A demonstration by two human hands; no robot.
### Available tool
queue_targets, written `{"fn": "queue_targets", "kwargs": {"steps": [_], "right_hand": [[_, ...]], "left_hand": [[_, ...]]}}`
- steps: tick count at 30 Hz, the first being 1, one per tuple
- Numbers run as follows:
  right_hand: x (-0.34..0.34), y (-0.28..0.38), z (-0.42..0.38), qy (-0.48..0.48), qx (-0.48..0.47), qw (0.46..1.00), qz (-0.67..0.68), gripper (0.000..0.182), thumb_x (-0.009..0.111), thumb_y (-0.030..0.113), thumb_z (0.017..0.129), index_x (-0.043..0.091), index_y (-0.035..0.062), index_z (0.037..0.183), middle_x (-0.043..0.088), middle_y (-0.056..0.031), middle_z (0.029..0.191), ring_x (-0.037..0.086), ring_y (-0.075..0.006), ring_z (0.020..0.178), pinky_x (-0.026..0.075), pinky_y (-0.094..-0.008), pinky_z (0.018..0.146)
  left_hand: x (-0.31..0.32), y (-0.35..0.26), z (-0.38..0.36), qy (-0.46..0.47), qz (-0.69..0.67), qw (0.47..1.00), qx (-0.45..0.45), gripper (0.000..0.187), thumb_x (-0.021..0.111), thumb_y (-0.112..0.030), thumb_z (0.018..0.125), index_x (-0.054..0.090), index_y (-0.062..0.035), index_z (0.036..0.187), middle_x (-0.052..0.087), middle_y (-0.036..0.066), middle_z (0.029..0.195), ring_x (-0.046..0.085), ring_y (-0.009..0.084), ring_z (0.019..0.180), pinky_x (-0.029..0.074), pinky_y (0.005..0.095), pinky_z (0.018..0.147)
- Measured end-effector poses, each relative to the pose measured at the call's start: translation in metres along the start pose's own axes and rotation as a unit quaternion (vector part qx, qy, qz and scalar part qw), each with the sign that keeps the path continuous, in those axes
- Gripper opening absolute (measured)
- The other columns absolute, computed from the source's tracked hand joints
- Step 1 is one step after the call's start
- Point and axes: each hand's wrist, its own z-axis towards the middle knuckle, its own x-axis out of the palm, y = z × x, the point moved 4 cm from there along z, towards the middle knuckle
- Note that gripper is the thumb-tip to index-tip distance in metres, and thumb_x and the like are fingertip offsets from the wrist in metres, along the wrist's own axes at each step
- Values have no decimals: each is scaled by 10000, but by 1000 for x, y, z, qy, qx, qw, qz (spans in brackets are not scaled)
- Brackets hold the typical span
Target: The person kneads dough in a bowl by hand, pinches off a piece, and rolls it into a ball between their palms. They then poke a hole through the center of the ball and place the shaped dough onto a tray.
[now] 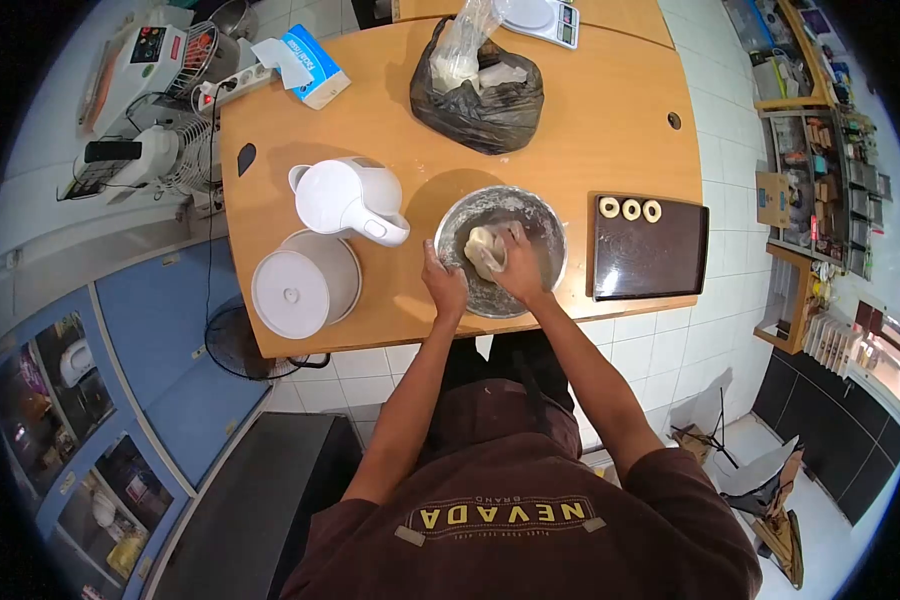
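While my left hand [446, 285] clasps the left rim of the metal bowl [545, 222], fingers partly curled, my right hand [519, 268] is half closed on the pale dough [481, 249] inside — at my right, three rings [637, 211] sit on a dark tray [650, 265]; a white kettle [338, 200] stands left.

White floor tiles [726, 190] catch the light along the right edge of the wooden table [620, 110] and run beneath its near edge. Off the near left corner I see a blue cabinet [175, 335] with glazed panels; beyond the right edge are crowded shelves [795, 150], with black tiling [820, 425] past the near right corner.
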Motion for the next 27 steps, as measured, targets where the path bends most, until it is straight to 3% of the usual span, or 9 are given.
{"fn": "queue_targets", "kwargs": {"steps": [2,5,8,9,12,13,16,19,27], "right_hand": [[-14,9,-8,35,-14,999,-23,370,752,188,864,673,21,1185,621,-257,1149,649,-453,1031,534,-500,885],[-6,1,-10,100,107,983,108,343,735,291,897,684,49,1134,620,-266,1162,643,-452,1011,516,-535,899],[24,-2,-22,69,43,996,-32,285,682,280,928,699,49,1095,650,-248,1171,656,-434,1038,521,-526,891],[28,6,-27,36,-52,988,-138,281,655,277,928,700,55,1095,683,-229,1122,668,-412,1042,526,-519,893],[45,2,-24,50,-37,994,-92,311,673,295,899,700,67,1109,700,-190,1055,679,-388,1019,543,-507,883],[48,-5,-25,87,37,991,-99,320,682,313,886,706,75,1100,709,-177,1041,690,-384,979,564,-487,861],[48,-1,-18,28,-16,991,-126,267,643,306,920,711,78,1042,725,-168,1024,703,-373,943,579,-475,820],[59,-10,-5,41,-8,985,-165,250,578,274,968,699,55,985,729,-168,995,711,-360,918,588,-471,796],[65,-24,34,83,144,970,-179,465,473,355,1037,728,26,829,729,-229,804,732,-425,787,583,-515,765]], "left_hand": [[0,1,2,23,-39,998,-50,586,499,124,824,457,142,1408,640,332,1230,643,426,1174,475,431,1029],[-1,-1,3,47,-86,993,-64,627,491,149,771,459,151,1397,636,338,1230,635,447,1191,469,444,1050],[1,0,4,43,-97,993,-52,597,497,151,770,477,151,1366,656,329,1170,658,448,1138,488,454,1012],[2,2,5,38,-95,994,-49,587,500,151,770,482,151,1356,661,326,1151,665,448,1119,494,457,999],[1,4,5,3,-57,998,12,384,540,68,931,520,93,1314,707,233,1013,704,285,958,539,390,868],[2,7,6,6,-70,998,-4,384,544,65,934,525,104,1316,703,245,1036,703,294,981,539,385,878],[2,0,6,28,-77,997,-12,384,546,65,939,527,124,1318,689,279,1081,701,341,1038,528,386,915],[-1,-4,10,20,-28,999,-16,557,592,101,840,479,165,1382,641,353,1237,645,450,1177,489,453,1023],[-2,-8,5,55,-10,998,-23,630,552,135,814,438,166,1433,563,368,1379,543,463,1333,403,438,1149]]}}
